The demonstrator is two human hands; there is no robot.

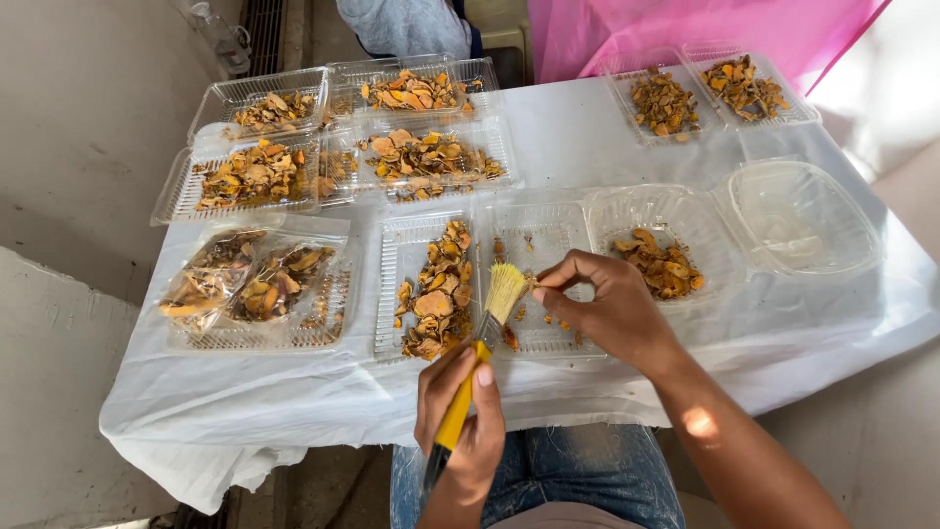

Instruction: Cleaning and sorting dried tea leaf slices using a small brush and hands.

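Gripping the yellow-handled brush (pixel 477 363) in my closed left hand (pixel 460 411), I see its bristles just beside my right hand (pixel 607 309), whose fingertips (pixel 541 286) pinch a small dried slice (pixel 532 282) above the clear tray (pixel 548 240).

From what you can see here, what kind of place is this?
Probably a makeshift outdoor sorting table: a white cloth over a small table, clear plastic trays of dried orange-brown slices, bare concrete around it.

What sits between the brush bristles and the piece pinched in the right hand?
Nothing visible. The brush, held in the left hand, has its bristles right against the small piece pinched by the right hand, above the open clear tray.
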